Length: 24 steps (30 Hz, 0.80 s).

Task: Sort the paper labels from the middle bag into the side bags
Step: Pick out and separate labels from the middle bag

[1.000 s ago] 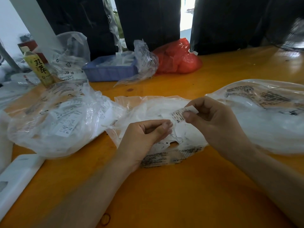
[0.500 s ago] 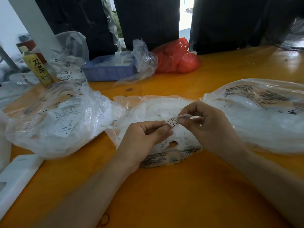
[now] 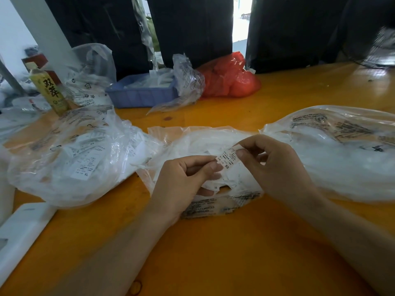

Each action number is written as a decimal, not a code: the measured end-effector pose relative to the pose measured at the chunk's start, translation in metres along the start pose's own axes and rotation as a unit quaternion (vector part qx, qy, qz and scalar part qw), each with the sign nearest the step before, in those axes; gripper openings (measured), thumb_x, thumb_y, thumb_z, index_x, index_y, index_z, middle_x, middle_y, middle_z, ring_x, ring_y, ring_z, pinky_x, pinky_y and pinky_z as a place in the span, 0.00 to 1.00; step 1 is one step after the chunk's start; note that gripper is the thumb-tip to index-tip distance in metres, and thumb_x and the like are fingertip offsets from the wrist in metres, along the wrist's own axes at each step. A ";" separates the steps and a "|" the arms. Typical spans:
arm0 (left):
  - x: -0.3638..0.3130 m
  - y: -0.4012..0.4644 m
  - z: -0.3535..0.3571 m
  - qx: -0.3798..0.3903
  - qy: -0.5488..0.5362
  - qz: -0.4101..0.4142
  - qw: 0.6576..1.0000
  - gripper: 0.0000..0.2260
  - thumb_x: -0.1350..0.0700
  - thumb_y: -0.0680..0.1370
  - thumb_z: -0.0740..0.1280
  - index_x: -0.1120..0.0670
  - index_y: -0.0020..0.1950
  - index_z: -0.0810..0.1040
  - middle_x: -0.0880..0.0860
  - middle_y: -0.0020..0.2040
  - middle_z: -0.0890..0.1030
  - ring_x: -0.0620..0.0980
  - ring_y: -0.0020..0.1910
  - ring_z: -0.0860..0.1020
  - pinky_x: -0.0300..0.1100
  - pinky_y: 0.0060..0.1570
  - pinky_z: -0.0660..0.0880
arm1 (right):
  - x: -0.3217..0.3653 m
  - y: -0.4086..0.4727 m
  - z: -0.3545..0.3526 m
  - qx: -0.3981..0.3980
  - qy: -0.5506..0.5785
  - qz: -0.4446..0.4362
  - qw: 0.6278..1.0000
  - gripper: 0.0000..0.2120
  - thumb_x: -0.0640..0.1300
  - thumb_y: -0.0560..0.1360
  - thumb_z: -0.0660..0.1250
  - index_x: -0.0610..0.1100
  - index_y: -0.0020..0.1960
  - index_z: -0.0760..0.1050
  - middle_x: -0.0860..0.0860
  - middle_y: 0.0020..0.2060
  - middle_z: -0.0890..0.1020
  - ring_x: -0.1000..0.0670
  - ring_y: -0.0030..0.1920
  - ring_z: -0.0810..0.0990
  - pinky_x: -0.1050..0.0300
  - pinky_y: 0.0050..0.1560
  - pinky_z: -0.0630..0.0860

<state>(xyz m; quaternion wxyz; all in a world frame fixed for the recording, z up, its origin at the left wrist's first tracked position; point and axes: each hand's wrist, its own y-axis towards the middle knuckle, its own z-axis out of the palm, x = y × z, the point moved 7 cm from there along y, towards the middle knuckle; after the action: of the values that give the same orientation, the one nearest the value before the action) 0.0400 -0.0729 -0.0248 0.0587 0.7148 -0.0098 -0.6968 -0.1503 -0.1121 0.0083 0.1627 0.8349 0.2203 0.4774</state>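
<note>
1. The label [image 3: 227, 158], marked XS, is now pinched at both ends: the left hand [image 3: 183, 184] holds its near end between thumb and forefinger, and the right hand [image 3: 275, 167] holds the far end the same way.
2. 1 second ago only the right hand held it, raised a little above the middle bag [image 3: 205, 144], while the left hand sat curled just beside it. Since then the right hand has lowered the label to the left fingertips, which have closed on it.
3. The label hangs taut between the 2 hands, directly over the middle bag and clear of both side bags.
4. My reading: this is either a hand-over or a check of the size print, so the label is picked but not yet sorted.
5. The left bag [image 3: 70, 159] shows labels marked XS and XL through its plastic; the right bag [image 3: 342, 159] holds a white mass I cannot read. Which bag takes this label cannot be told from here.
6. The middle bag looks well filled, so much sorting seems left.
</note>
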 end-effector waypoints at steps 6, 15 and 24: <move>-0.001 0.000 -0.002 -0.008 0.004 -0.003 1.000 0.12 0.50 0.73 0.76 0.49 0.56 0.88 0.51 0.48 0.90 0.50 0.49 0.89 0.39 0.37 0.84 | 0.000 0.000 0.004 0.025 0.004 0.004 1.000 0.05 0.44 0.79 0.70 0.54 0.49 0.81 0.62 0.39 0.81 0.58 0.44 0.79 0.72 0.45 0.73; 0.000 0.001 -0.001 -0.022 -0.017 -0.020 0.999 0.09 0.50 0.71 0.78 0.45 0.51 0.90 0.52 0.47 0.90 0.49 0.42 0.88 0.38 0.36 0.83 | 0.001 -0.005 0.005 0.005 0.021 0.012 1.000 0.06 0.47 0.77 0.74 0.55 0.52 0.81 0.61 0.40 0.83 0.61 0.44 0.81 0.72 0.44 0.74; 0.002 0.002 -0.002 -0.006 -0.010 -0.021 1.000 0.11 0.51 0.73 0.78 0.44 0.55 0.89 0.46 0.54 0.89 0.49 0.47 0.89 0.39 0.39 0.84 | 0.007 -0.010 0.018 0.074 0.034 -0.012 0.997 0.05 0.48 0.77 0.73 0.57 0.51 0.82 0.61 0.42 0.84 0.58 0.44 0.83 0.64 0.46 0.79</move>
<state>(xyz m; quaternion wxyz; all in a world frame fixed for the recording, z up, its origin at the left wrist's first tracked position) 0.0423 -0.0751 -0.0263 0.0479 0.7077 0.0087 -0.7048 -0.1334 -0.1011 -0.0002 0.0985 0.8250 0.2709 0.4861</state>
